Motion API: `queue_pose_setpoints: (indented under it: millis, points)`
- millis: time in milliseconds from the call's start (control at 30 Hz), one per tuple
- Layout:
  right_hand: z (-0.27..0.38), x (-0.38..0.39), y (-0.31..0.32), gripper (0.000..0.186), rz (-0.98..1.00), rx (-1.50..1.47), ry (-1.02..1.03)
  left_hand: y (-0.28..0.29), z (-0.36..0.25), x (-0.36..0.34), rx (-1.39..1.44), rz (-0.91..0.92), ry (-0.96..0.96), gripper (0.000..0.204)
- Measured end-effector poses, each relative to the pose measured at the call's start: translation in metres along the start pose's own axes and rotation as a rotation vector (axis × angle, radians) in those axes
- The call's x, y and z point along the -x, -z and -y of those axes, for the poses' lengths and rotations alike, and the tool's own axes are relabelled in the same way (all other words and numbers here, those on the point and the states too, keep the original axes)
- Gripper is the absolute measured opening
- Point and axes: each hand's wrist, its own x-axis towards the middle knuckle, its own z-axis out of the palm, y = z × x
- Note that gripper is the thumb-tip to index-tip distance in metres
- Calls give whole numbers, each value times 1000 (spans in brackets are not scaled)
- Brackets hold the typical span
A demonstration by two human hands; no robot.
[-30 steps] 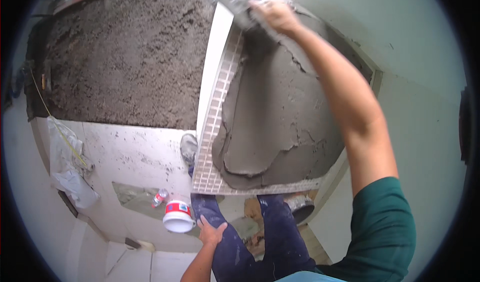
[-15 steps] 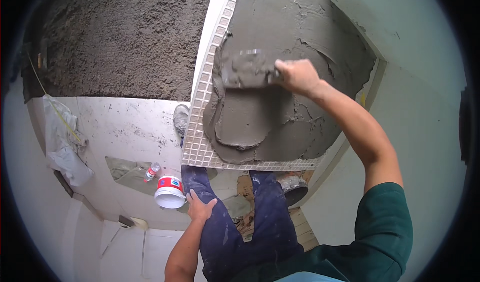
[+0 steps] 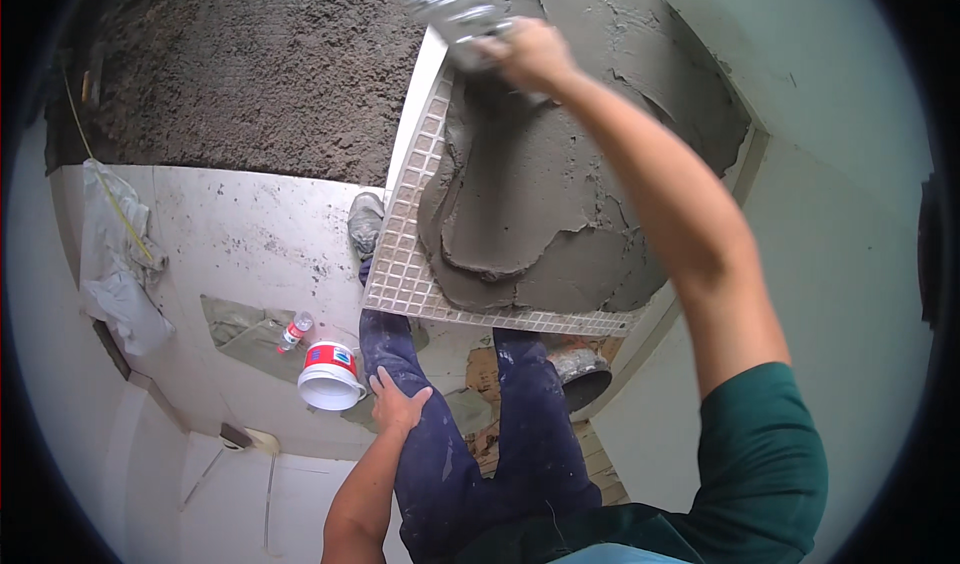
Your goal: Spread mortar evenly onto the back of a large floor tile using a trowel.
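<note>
My right hand [image 3: 530, 56] is closed around the handle of a trowel [image 3: 450, 4], whose flat metal blade is blurred by motion. The blade is tilted and reaches past the far left edge of a large tile [image 3: 403, 249] with a gridded back. Wet grey mortar [image 3: 600, 184] covers most of that back, with a smoothed strip and a raised ridge left of the middle. The gridded left and near margins remain visible. My left hand [image 3: 398, 404] rests on my left knee, fingers spread, holding nothing.
A rough, dark mortar bed [image 3: 250, 74] spreads at the far left. On the pale floor stand a white bucket [image 3: 330, 389] with a red band and a plastic bottle [image 3: 295, 332]. White plastic bags [image 3: 125, 309] lie at the left; a dark bucket [image 3: 588, 384] sits beside my right leg.
My right hand has swept the trowel away from me and slightly left, leaving a longer smoothed strip in the mortar. My left hand stays on the knee.
</note>
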Motion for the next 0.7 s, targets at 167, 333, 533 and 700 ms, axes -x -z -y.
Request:
queue_pose_setpoints:
  millis: [167, 333, 533, 700]
  points:
    - [104, 18, -31, 62, 347, 96, 111, -13, 9, -3, 1, -22, -26, 119]
    - [30, 73, 0, 52, -19, 63, 33, -10, 15, -3, 44, -27, -37, 119]
    - [87, 145, -104, 49, 121, -194, -85, -6, 8, -8, 46, 5, -20, 118]
    - [147, 157, -121, 51, 510, -161, 81, -10, 8, -7, 17, -8, -34, 117]
